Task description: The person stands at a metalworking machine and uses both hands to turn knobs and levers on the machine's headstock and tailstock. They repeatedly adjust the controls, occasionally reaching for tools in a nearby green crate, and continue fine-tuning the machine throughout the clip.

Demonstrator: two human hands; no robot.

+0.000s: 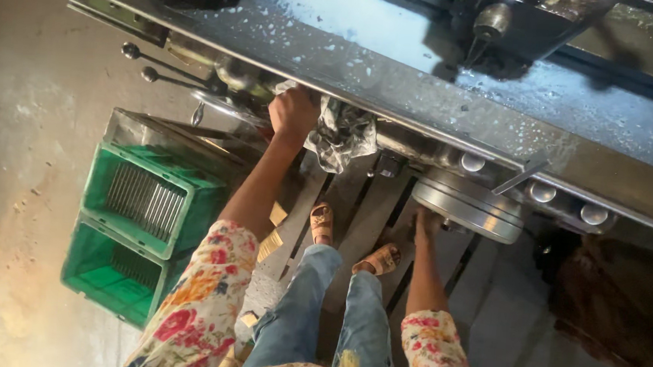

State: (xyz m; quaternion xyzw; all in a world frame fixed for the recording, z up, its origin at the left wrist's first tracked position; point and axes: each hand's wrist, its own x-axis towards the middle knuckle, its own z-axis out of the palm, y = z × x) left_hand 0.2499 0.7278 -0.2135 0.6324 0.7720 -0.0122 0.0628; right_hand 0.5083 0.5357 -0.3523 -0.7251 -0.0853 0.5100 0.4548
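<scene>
Left hand (293, 113) on a rag (342, 134) at the machine (393, 53) edge, right hand (426, 222) under the handwheel (468, 206) further right, two crates (139, 233) on the floor at left, feet on a pallet (373, 208) between.

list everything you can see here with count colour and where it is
machine bed: one, grey metal, wet with pale droplets, across the top
handwheel: one, silver, under the bed's front edge, right of centre
ball-ended levers: two, dark, upper left on the machine
rag: one, grey and crumpled, at the bed's front edge
crates: two, green plastic, on the floor at left; the upper one holds thin metal rods
wooden platform: one, slatted, underfoot
sandals: two, tan, on the feet
left hand: at the machine's edge, against the rag
right hand: just under the handwheel
</scene>
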